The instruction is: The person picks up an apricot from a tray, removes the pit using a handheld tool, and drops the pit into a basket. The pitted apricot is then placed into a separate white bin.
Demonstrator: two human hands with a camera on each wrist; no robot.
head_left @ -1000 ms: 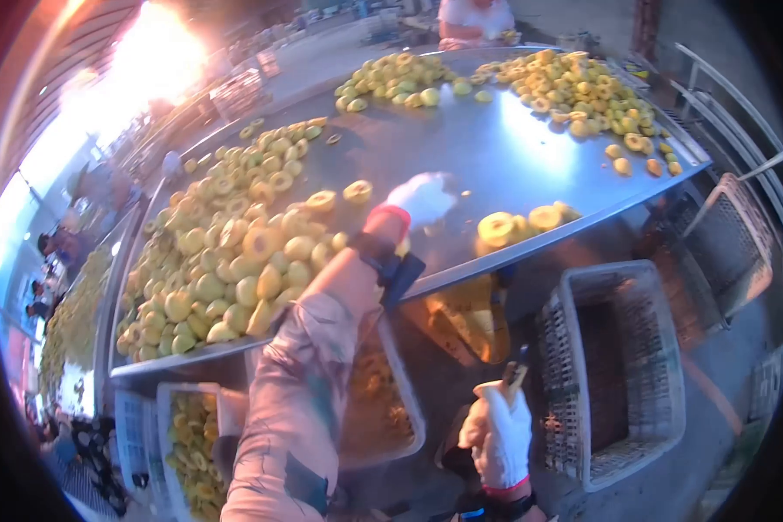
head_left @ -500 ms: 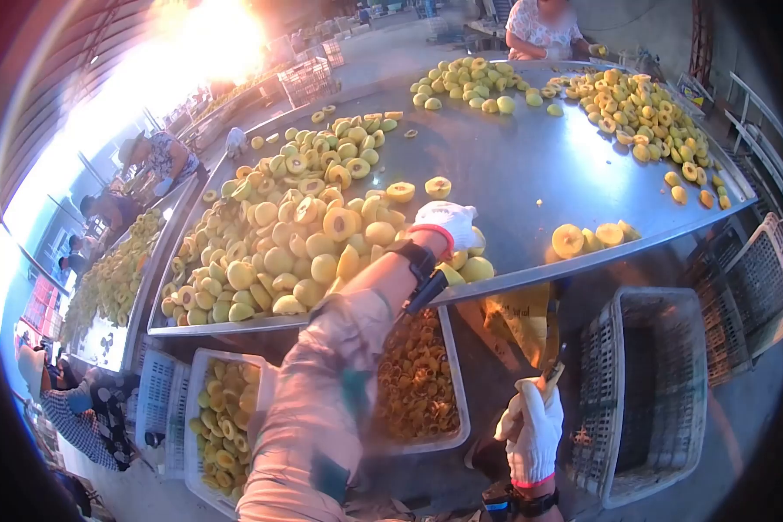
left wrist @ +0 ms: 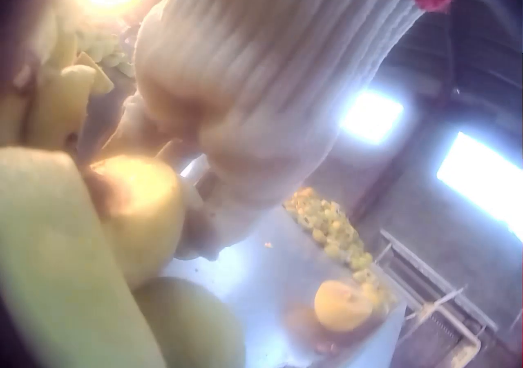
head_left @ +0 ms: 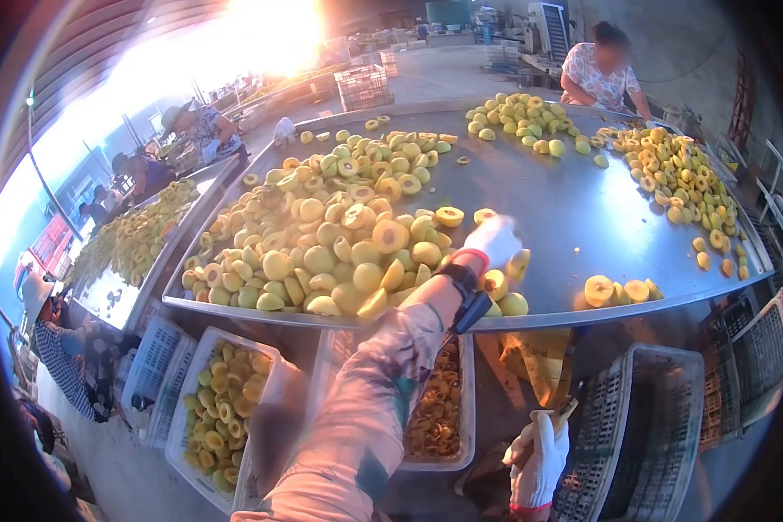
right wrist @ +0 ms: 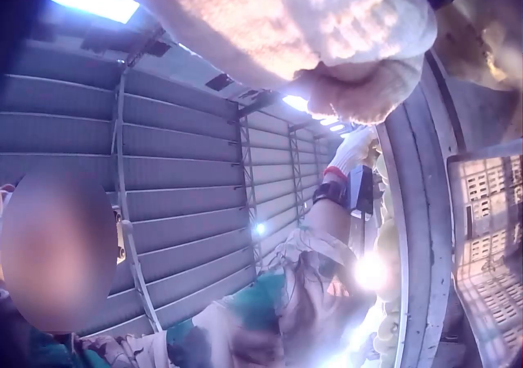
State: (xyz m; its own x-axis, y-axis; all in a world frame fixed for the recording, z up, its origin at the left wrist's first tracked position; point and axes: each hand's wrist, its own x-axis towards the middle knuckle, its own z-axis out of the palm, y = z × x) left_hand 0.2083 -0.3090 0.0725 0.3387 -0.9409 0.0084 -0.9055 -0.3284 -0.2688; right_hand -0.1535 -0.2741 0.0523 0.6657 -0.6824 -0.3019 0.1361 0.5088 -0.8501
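My left hand (head_left: 493,240), in a white knit glove, is over the metal table (head_left: 474,187) at the right edge of a large heap of yellow-green halved stone fruit (head_left: 322,258). Seen from the left wrist, its curled fingers lie against a fruit half (left wrist: 145,209) with a brown hollow in its cut face. More fruit sits right below it, including a rounded green piece (left wrist: 192,323). Low beside the table's front edge, my gloved right hand (head_left: 541,457) grips a slim tool (head_left: 567,411) with a tan part and a dark tip; its working end is unclear.
A few halves (head_left: 602,291) lie along the front edge. Below stand a crate of fruit halves (head_left: 172,439), a bin of brown pits (head_left: 471,426) and a grey crate (head_left: 700,383). Another person (head_left: 602,74) works across the table, beside more fruit (head_left: 683,178).
The head view has swung, so the table sits further right and lower in frame. My left hand went from open table back to the fruit at the heap's edge. The right hand keeps its tool.
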